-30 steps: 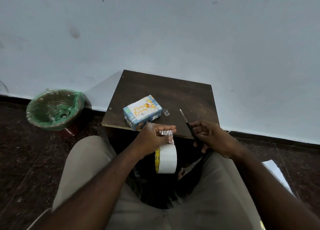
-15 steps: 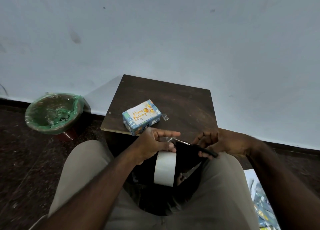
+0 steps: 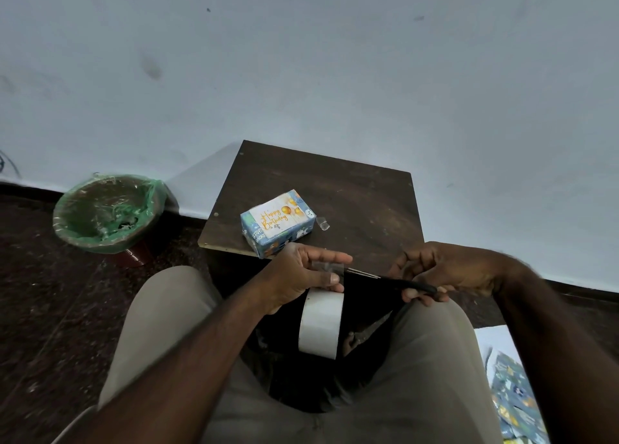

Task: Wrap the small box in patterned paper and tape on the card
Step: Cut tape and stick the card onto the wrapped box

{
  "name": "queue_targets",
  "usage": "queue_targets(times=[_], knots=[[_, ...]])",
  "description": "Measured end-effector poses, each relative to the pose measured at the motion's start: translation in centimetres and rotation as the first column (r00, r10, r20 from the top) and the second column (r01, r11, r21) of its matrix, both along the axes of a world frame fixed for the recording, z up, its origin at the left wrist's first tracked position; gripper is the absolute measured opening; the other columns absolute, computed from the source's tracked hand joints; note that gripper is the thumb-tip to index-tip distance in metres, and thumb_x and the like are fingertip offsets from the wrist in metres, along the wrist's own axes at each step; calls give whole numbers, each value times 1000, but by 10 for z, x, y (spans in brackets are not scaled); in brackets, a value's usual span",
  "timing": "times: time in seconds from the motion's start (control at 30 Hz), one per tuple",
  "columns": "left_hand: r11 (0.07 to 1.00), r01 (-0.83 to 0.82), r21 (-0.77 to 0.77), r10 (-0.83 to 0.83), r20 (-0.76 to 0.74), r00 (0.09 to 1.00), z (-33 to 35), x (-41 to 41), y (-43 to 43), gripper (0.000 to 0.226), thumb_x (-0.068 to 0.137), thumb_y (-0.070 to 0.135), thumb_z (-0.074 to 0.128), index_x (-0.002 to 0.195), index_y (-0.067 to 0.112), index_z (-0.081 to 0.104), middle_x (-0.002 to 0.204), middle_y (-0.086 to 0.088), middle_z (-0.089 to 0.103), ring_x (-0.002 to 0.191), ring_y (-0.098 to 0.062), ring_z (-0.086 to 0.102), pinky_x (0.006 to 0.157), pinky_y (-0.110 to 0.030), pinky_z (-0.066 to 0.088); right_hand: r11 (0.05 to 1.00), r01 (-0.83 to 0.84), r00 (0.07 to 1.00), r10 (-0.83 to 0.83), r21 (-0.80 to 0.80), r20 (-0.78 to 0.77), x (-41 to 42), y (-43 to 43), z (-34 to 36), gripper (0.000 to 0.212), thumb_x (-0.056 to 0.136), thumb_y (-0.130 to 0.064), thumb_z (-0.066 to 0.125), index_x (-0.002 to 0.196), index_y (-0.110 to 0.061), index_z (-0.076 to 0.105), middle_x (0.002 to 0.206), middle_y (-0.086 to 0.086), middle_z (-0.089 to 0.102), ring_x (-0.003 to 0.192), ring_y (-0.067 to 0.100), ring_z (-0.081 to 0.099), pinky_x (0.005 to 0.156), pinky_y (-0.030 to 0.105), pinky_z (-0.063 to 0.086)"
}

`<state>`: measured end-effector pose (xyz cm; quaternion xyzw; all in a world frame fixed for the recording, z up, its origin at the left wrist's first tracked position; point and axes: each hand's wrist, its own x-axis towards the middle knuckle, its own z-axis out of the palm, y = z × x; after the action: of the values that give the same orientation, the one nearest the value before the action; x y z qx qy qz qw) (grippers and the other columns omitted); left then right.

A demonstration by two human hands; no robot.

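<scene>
Bin [image 3: 107, 212] with green liner stood on the dark floor [image 3: 50, 309] left of the table [image 3: 351, 192], at the foot of the wall [image 3: 301, 75], well apart from both hands. Patterned paper [image 3: 516, 396] lay on the floor at lower right, beside the right forearm, with a white sheet [image 3: 490, 339] just above it. Scrap of clear tape [image 3: 323, 223] lay on the table just right of the wrapped box [image 3: 284, 239].

Box sat near the table's near-left corner, card [image 3: 276, 217] on its top face, lettering up. Left hand [image 3: 298, 276] held the tape roll [image 3: 320, 323] in front of the table's near edge, between the knees, with a pulled strip [image 3: 326, 266] stretched between index finger and thumb. This hand covered the box's near lower corner. Right hand [image 3: 449, 269] gripped the scissors [image 3: 402, 281], blade tips at the strip's right end.

Dark tabletop showed behind and right of the box, up to the back edge at the wall.
</scene>
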<state>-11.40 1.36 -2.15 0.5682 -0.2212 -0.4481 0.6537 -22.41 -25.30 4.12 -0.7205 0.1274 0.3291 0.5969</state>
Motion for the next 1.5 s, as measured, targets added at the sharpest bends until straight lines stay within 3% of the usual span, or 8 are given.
queue_targets(times=[0.2, 0.33, 0.57, 0.83, 1.07, 1.2, 1.33, 1.5], knots=[[997, 73, -2, -73, 3, 997, 3, -6, -2, 39, 85, -11, 66, 122, 4, 67, 110, -35, 66, 79, -21, 74, 77, -26, 58, 1000, 6, 1000, -6, -4, 0, 0, 8, -7, 28, 85, 2, 71, 112, -6, 67, 86, 15, 72, 59, 14, 60, 52, 23, 42], [992, 124, -13, -125, -47, 991, 3, -9, -4, 38, 84, -14, 66, 118, 1, 67, 130, -3, 66, 76, -22, 74, 76, -26, 58, 1000, 15, 1000, -15, 16, 0, 1, 12, -10, 33, 76, -14, 78, 108, -13, 71, 90, 17, 71, 61, 16, 61, 53, 26, 40], [992, 130, -6, -130, -101, 986, 4, -9, -4, 39, 83, -17, 64, 121, -6, 65, 134, -6, 63, 81, -24, 74, 73, -25, 59, 1000, -17, 999, 17, -7, 31, 1, 18, -10, 37, 74, -19, 78, 110, -12, 69, 90, 16, 72, 61, 17, 59, 53, 27, 37], [985, 167, 46, -162, -94, 982, 1, -9, -3, 41, 84, -11, 67, 124, -3, 64, 119, -32, 65, 79, -20, 74, 76, -27, 60, 999, -37, 997, 40, -38, 70, -1, 26, -14, 39, 75, -20, 74, 112, -10, 65, 90, 15, 73, 53, 11, 57, 51, 28, 33], [990, 138, 23, -134, -121, 984, -1, -10, -5, 37, 83, -17, 65, 119, -8, 65, 131, -7, 65, 107, -38, 67, 81, -32, 61, 1000, 9, 993, -7, -15, 117, -5, 29, -20, 23, 82, -13, 72, 105, -19, 70, 87, 14, 73, 52, 12, 56, 45, 21, 33], [989, 124, 77, -125, 11, 992, -1, -8, -6, 35, 80, -12, 72, 109, 8, 73, 134, -6, 62, 117, -17, 64, 94, -33, 56, 999, 28, 992, -30, 18, 120, -5, 29, -21, 25, 78, -21, 75, 103, -18, 71, 88, 16, 73, 51, 13, 57, 42, 17, 35], [989, 119, 90, -120, 5, 993, -1, -7, -5, 34, 80, -11, 72, 107, 10, 74, 126, -2, 67, 114, -19, 66, 90, -30, 57, 1000, 22, 993, -21, -11, 114, -5, 29, -21, 25, 77, -22, 75, 102, -22, 72, 88, 16, 74, 52, 14, 58, 43, 18, 34], [984, 149, 99, -147, -19, 989, 0, -6, -3, 37, 82, -9, 71, 118, 1, 70, 103, -5, 75, 88, -16, 72, 78, -29, 59, 999, 11, 995, -7, -48, 97, -4, 34, -14, 21, 91, 3, 64, 109, -8, 64, 84, 15, 73, 50, 12, 58, 44, 16, 40]])
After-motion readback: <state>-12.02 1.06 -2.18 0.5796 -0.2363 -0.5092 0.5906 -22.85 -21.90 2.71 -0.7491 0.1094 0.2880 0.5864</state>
